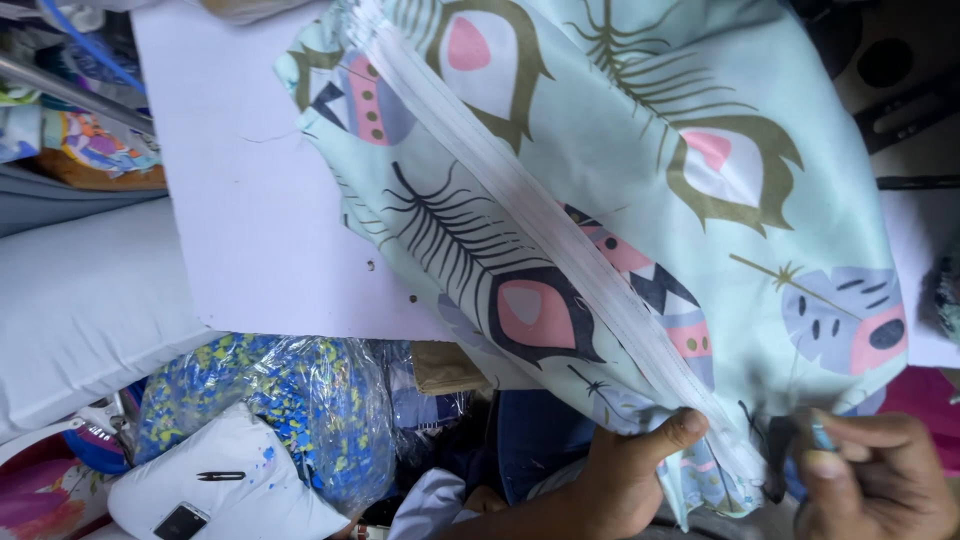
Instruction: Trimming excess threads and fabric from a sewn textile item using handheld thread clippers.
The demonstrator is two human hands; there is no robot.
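A pale mint fabric [620,130] printed with feathers lies over a white table [250,220]. A long white zipper [520,200] runs diagonally across it toward the lower right. My left hand [625,475] grips the fabric's near edge, thumb pressed on top beside the zipper's end. My right hand [875,480] is closed on a small dark tool [785,455] with a blue part, held against the fabric edge by the zipper's end. What kind of tool it is cannot be made out.
Below the table sits a clear plastic bag of blue and yellow cloth [300,400]. A white cushion [230,480] carries a dark phone [180,520] and small black snips [220,476]. More cloth piles [90,150] lie at the far left.
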